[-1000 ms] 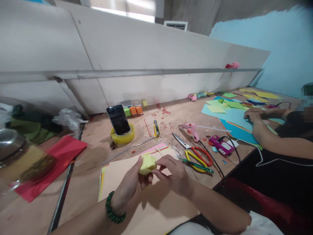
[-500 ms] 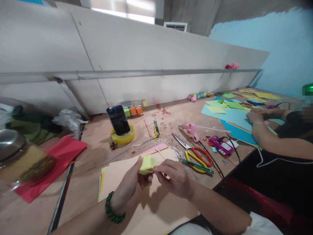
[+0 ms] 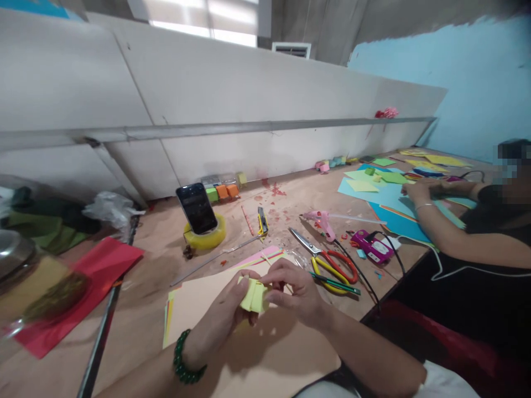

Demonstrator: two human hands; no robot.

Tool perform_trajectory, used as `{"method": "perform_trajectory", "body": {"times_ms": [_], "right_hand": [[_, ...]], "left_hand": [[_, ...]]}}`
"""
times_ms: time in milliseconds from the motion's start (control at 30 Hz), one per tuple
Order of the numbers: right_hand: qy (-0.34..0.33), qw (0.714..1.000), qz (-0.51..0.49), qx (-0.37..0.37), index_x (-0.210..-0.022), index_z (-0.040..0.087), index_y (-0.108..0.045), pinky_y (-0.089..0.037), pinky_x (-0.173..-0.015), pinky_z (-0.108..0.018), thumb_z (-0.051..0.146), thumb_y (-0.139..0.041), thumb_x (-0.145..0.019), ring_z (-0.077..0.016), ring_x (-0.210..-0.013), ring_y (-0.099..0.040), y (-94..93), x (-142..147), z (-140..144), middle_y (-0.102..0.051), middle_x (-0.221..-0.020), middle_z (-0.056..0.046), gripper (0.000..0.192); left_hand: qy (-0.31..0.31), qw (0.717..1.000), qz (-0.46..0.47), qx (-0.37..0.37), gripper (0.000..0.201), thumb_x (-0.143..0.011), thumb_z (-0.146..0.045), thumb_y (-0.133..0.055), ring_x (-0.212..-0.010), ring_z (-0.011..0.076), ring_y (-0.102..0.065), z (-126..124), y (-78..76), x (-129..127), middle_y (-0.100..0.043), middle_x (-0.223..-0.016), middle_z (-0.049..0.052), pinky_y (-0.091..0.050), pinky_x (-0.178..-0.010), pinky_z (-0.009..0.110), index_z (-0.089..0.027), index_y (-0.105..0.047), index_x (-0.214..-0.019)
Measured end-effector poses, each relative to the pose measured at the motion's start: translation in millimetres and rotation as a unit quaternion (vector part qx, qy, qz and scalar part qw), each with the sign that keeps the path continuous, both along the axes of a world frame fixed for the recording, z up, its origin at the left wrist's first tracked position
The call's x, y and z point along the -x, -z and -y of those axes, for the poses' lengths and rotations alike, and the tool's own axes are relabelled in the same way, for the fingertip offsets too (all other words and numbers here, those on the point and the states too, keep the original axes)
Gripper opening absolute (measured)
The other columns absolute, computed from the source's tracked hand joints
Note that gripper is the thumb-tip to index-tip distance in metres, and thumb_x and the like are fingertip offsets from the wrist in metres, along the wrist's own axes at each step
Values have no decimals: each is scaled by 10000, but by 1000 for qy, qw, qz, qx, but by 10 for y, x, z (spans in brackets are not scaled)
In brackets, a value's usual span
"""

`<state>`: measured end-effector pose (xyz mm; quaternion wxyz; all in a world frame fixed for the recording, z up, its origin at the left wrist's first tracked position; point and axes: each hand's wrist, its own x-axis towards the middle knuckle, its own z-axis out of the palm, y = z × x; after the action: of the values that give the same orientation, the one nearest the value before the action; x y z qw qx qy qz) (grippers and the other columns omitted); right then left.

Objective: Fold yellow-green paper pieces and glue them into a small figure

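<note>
The folded yellow paper point(image 3: 254, 296) sits between your two hands, raised just above the peach sheet point(image 3: 265, 354) at the bench's near edge. Your left hand point(image 3: 226, 312) pinches its left side, thumb on top, fingers curled beneath; a green bead bracelet point(image 3: 185, 359) circles that wrist. Your right hand point(image 3: 296, 293) closes on the paper's right edge from above, fingertips meeting the left hand's over the fold. Just right of your right hand lie the red and yellow scissors point(image 3: 332, 264). Farther toward the bench's far edge a phone point(image 3: 196, 209) stands in a yellow tape roll point(image 3: 207, 237). A co-worker's hand point(image 3: 417, 190) rests on blue paper point(image 3: 394, 207) at the right end.
</note>
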<state>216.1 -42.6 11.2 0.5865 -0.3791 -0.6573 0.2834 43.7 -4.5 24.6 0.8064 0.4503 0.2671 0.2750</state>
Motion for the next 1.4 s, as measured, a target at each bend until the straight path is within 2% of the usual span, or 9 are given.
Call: {"method": "perform_trajectory", "body": {"times_ms": [267, 333, 433, 633, 767, 833, 1067, 1267, 1400], "right_hand": [[7, 1000, -10, 28, -770, 180, -672, -435, -561, -207, 334, -613, -879, -98, -639, -512, -66, 1, 29, -551, -709, -3, 198], [0, 1000, -11, 26, -842, 185, -653, -454, -593, -213, 367, -612, -877, -104, -675, -524, -71, -11, 40, -566, -762, -11, 189], [-29, 999, -12, 37, -1015, 202, -625, -488, -647, -232, 472, -652, -826, -120, -752, -558, -69, -18, 47, -594, -904, -37, 331], [-5, 1000, 23, -12, -936, 202, -635, -488, -725, -262, 415, -643, -853, -137, -801, -554, -72, -14, 50, -601, -865, -34, 229], [18, 1000, 26, -1, -1002, 209, -627, -484, -711, -264, 392, -636, -863, -133, -772, -556, -57, -44, 42, -595, -845, -24, 230], [-2, 999, 34, 8, -1021, 215, -638, -487, -713, -263, 417, -639, -857, -132, -785, -557, -67, -63, 38, -595, -877, -29, 261], [-77, 995, 61, -11, -931, 215, -701, -488, -765, -279, 517, -633, -820, -143, -854, -557, -147, -79, 67, -553, -898, -42, 330], [-39, 997, 63, -28, -785, 180, -650, -475, -666, -244, 392, -602, -888, -121, -724, -545, -118, -42, 79, -555, -776, -22, 241], [-13, 998, 44, -38, -836, 193, -619, -487, -676, -258, 383, -555, -916, -135, -747, -560, -135, -61, 90, -573, -789, -28, 215]], "left_hand": [[35, 997, -50, -36, 493, -776, -633, -602, -598, 110, -500, -24, 8, 18, -556, -697, -17, -442, -528, 216, -194, -524, -986], [36, 998, -46, -31, 507, -764, -636, -612, -615, 115, -510, -21, -6, 18, -563, -712, -14, -446, -537, 219, -197, -514, -998], [34, 998, -34, -34, 540, -710, -617, -683, -650, 117, -527, -26, -13, 28, -585, -778, -6, -443, -559, 213, -208, -500, -1013], [27, 994, -62, -87, 620, -614, -452, -819, -635, 121, -532, -62, -48, 68, -598, -798, -24, -428, -552, 206, -251, -454, -1074], [0, 979, -90, -182, 436, -679, -368, -784, -649, 112, -491, -72, -86, 97, -562, -779, -32, -416, -566, 195, -237, -518, -998], [2, 972, -94, -215, 378, -696, -350, -771, -679, 113, -486, -72, -107, 107, -560, -799, -27, -411, -592, 194, -228, -537, -967], [140, 984, -43, -98, 461, -639, -389, -802, -626, 87, -415, -48, -171, 77, -500, -728, -51, -330, -542, 165, -208, -489, -926], [141, 980, -62, -130, 449, -657, -413, -790, -615, 86, -371, -67, -168, 88, -459, -712, -58, -300, -531, 176, -199, -491, -915], [130, 983, -57, -113, 468, -649, -453, -790, -617, 96, -396, -72, -159, 98, -480, -709, -51, -307, -538, 187, -206, -499, -920]]}}
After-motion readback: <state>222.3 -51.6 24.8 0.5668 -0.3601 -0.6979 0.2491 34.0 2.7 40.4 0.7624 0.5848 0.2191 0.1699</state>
